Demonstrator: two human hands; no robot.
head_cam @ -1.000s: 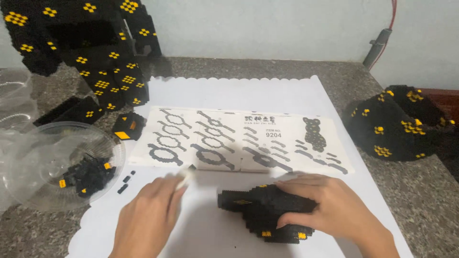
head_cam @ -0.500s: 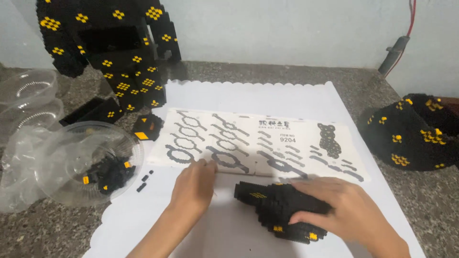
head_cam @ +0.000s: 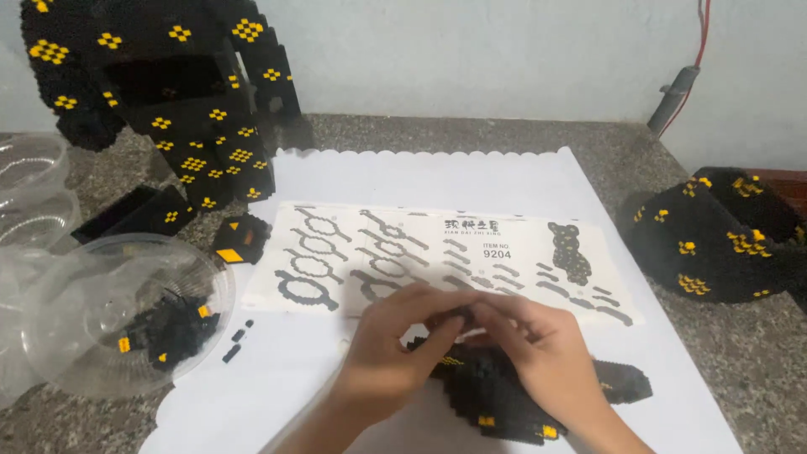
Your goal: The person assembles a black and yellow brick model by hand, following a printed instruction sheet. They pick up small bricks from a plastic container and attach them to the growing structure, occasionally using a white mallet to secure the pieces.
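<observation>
Home hobby table, granite countertop (head_cam: 740, 370), instruction sheet (head_cam: 437, 252)

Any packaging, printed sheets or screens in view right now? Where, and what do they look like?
Instruction sheet: flat on the white paper, beyond both hands; long white rectangle with black part diagrams.
Clear plastic bowl: left, round, holding black and yellow bricks.
No screens.

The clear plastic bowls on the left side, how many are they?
3. One clear bowl holding loose black and yellow bricks sits beside the white sheet; two empty bowls lie behind it at the left edge. More may be hidden outside the view.
</observation>
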